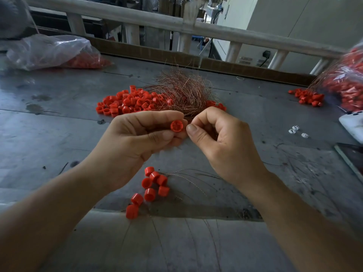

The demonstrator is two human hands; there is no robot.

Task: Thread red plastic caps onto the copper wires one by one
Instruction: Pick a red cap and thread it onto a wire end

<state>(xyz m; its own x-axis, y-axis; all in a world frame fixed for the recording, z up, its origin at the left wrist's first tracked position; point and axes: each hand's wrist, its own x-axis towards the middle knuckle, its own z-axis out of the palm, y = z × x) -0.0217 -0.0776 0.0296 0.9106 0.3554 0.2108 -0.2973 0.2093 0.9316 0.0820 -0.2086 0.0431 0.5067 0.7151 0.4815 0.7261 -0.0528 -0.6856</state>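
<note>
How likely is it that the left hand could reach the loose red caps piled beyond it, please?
Probably yes: the pile lies just beyond the left hand with nothing between. Its grip pinches one red cap, though, so that would need releasing first.

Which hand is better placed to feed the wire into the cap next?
Right, probably. The right hand pinches the near end of the copper wire bundle, just beside the red cap; the left hand already has its grip on that cap.
</note>
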